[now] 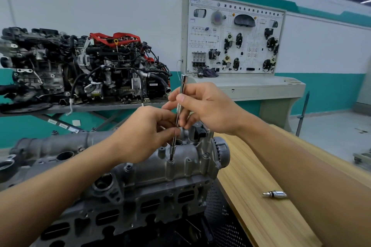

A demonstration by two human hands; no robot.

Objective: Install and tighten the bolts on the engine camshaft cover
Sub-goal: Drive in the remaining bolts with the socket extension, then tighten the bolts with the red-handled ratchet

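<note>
1. Grey cast metal, the camshaft cover (152, 170) lies across the engine head at centre, near the person and just left of a wooden tabletop (261, 222).
2. One raised bolt boss (171, 163) toward the cover's right end takes the dark tip of a slim chrome driver (179, 114). The driver stands nearly upright, its top leaning slightly right. Whether a bolt sits under the tip cannot be told.
3. The left hand (148, 132) pinches the driver's lower shaft with curled fingers, just above the cover.
4. The right hand (208, 106) is higher and pinches the knurled grip between thumb and fingertips. The driver's top end sticks out above it.
5. Counted: one driver, two hands both on it, and one small silver fitting (275, 194) lying on its side on the tabletop, right of the cover and well apart from both hands.
6. Far left, a bench carries assembled engines (80, 70). Far right of them stands one wiring training board (232, 36).
</note>
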